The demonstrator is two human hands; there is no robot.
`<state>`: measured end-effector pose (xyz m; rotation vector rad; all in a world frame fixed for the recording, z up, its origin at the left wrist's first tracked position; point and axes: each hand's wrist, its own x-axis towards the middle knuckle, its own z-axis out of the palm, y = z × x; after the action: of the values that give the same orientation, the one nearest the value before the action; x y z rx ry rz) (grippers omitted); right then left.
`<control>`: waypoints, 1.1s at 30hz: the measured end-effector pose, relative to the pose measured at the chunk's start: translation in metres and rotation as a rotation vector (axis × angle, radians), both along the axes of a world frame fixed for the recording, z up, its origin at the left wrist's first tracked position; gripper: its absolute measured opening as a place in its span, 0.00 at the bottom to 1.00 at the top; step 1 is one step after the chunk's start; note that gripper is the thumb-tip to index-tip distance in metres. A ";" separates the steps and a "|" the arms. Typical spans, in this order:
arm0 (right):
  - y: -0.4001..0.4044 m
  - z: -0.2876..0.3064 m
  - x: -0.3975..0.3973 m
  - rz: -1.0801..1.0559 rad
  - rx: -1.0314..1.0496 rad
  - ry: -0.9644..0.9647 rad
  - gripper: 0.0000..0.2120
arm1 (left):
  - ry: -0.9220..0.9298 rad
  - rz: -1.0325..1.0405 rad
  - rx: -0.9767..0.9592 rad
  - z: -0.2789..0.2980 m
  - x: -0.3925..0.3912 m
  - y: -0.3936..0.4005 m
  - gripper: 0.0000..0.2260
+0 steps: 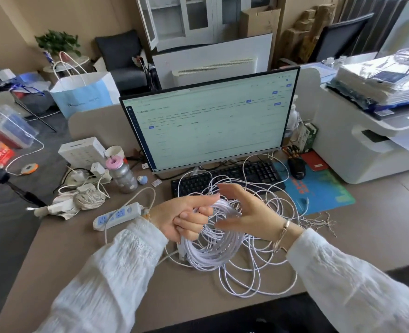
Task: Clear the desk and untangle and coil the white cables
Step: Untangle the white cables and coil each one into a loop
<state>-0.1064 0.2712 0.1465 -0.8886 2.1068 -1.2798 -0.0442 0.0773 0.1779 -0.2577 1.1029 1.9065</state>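
While left hand (186, 218) holds cable coil (213, 246), loose cables (268, 236) sprawl over desk (367, 236).

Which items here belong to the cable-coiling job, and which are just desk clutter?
Job:
coiled white cable, gripped by the left hand
loose cable loops on the desk
right hand, open beside the coil

Lying about:
power strip
water bottle
keyboard
mouse
monitor

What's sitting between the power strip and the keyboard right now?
In the head view, only bare desk between power strip and keyboard, crossed by the strip's own white cord; the left hand hovers nearby.
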 end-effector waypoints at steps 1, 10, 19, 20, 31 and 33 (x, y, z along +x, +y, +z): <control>0.001 0.001 0.000 0.025 -0.032 -0.056 0.32 | 0.018 -0.055 -0.013 0.000 -0.004 0.006 0.18; 0.033 -0.011 0.014 -0.178 -0.132 -0.335 0.05 | 0.515 -0.209 -0.585 -0.013 -0.024 0.047 0.10; 0.068 -0.041 0.018 -0.468 -0.251 -0.349 0.05 | 0.405 -0.137 -0.323 -0.052 -0.048 0.077 0.13; 0.073 -0.046 0.016 -0.469 -0.241 -0.346 0.05 | 0.400 -0.144 -0.324 -0.053 -0.051 0.083 0.11; 0.172 -0.130 -0.109 -0.693 0.205 -0.306 0.08 | 0.350 0.109 -0.637 -0.080 -0.099 0.125 0.10; 0.191 -0.161 -0.137 -0.701 0.489 -0.047 0.07 | 0.327 0.171 -0.688 -0.088 -0.111 0.136 0.15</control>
<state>-0.2438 0.4620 -0.0142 0.1080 2.6272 -0.9664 -0.1554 0.2131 0.0904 -0.4375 2.0010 1.6840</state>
